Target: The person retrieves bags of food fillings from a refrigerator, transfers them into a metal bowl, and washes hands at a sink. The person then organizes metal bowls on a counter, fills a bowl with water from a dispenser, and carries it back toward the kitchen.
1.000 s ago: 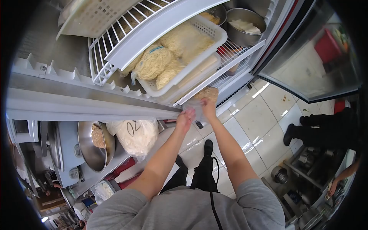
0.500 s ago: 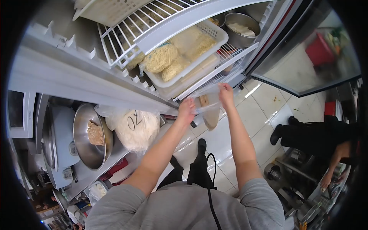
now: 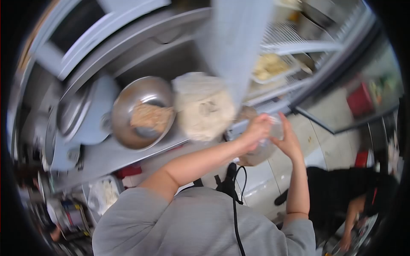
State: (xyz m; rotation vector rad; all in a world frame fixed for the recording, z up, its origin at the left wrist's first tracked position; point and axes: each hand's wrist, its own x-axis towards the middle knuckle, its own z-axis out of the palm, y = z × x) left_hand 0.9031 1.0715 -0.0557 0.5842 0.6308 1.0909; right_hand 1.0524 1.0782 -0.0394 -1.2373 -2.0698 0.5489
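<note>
My left hand (image 3: 257, 130) has its fingers closed on a clear plastic bag (image 3: 263, 149), which hangs over the floor with something brownish low inside it. At the bag's right side, my right hand (image 3: 287, 137) has its thumb and fingers spread, with the clear plastic between the two hands. Left of my hands, a large bag of pale contents (image 3: 205, 113) with dark marking rests on the metal counter. Beside it, a steel bowl (image 3: 124, 123) holds a lump of pinkish-brown food (image 3: 150, 117). The view is blurred.
An open fridge with wire shelves (image 3: 294, 46) and a basket of noodles (image 3: 271, 67) stands ahead to the right, its glass door (image 3: 341, 100) swung out. A scale (image 3: 96, 115) sits left of the bowl. A person in black (image 3: 333, 187) is at the lower right.
The view has swung left toward the counter, bringing the bowl nearer the middle. My hands have come closer together around the bag, and my right hand's fingers have spread.
</note>
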